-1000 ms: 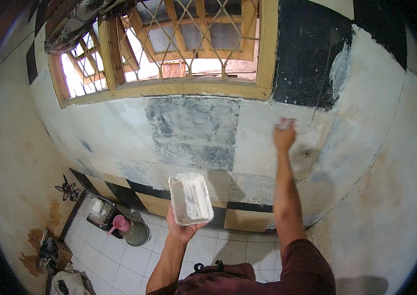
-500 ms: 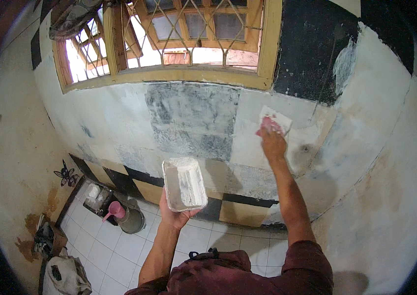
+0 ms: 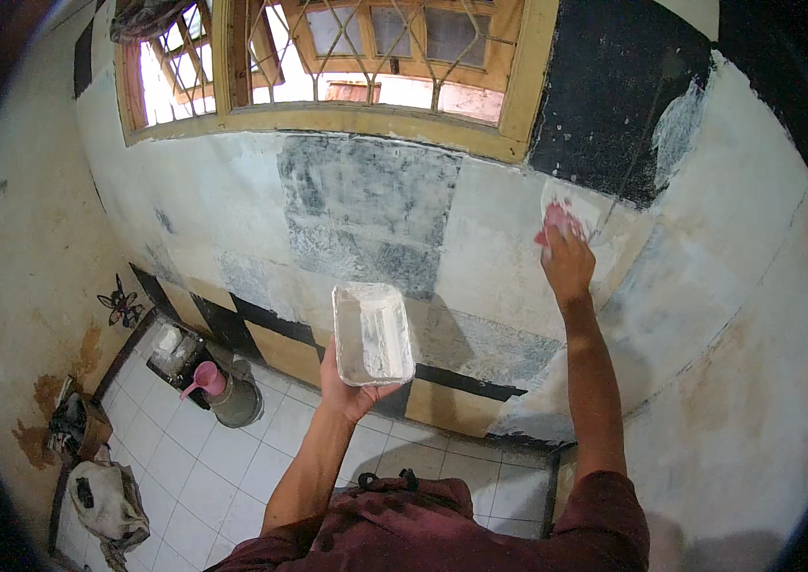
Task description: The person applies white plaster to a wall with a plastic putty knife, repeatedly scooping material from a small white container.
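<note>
My left hand point(image 3: 345, 389) grips a shallow white rectangular tub point(image 3: 352, 334) from below and holds it tilted toward me. White paste point(image 3: 383, 334) coats its inside, thickest along the right half. Farther right, my right hand point(image 3: 571, 265) is closed around a putty spreader point(image 3: 560, 221) with a red grip and a pale flat blade. The blade lies against the wall point(image 3: 494, 224) just under a black painted square. My fingers hide part of the grip.
Above is a yellow-framed window point(image 3: 375, 119) with a metal grille. On the tiled floor point(image 3: 261, 467) at the left stand a grey bucket point(image 3: 240, 402) with a pink dipper point(image 3: 208, 379), and a pale sack point(image 3: 109, 503). A dark flower-shaped ornament point(image 3: 121, 303) hangs on the left wall.
My right hand and the putty spreader have moved right along the wall. The tub in my left hand has shifted slightly right and up in view. The view itself has tilted a little.
</note>
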Motion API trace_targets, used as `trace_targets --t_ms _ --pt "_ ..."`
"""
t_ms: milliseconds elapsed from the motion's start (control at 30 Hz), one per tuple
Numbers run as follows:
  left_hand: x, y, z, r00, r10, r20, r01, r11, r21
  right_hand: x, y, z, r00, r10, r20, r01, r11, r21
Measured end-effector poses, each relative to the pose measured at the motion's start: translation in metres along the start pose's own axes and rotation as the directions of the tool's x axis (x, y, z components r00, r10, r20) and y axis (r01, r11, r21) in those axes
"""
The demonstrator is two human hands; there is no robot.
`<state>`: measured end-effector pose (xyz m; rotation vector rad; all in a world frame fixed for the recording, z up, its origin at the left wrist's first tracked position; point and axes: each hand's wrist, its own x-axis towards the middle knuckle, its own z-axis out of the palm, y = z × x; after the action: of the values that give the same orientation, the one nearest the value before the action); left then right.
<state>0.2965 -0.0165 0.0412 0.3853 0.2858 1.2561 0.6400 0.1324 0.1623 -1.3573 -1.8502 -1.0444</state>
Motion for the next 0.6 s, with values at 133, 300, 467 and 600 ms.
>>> trace_targets --t_ms 133,300,467,600 --pt "0.008 -0.004 0.003 0.994 0.007 0.113 -0.004 1.000 -0.023 -0.019 -0.002 0.074 0.984 0.010 0.177 0.010 0.994 -0.110" --pt "0.008 0.002 -0.012 0.999 0.003 0.033 -0.002 1.000 -0.024 -0.141 -0.089 0.136 0.916 -0.070 0.396 0.147 0.975 -0.168" --pt "0.000 0.010 -0.007 0.999 0.029 -0.038 -0.029 1.000 0.001 -0.027 -0.123 0.060 0.973 -0.230 0.010 0.230 0.972 0.040" --pt "-0.004 0.015 -0.006 0.999 0.045 -0.023 -0.045 0.999 -0.012 0.088 -0.135 0.011 0.976 -0.203 0.078 0.200 0.979 0.049"
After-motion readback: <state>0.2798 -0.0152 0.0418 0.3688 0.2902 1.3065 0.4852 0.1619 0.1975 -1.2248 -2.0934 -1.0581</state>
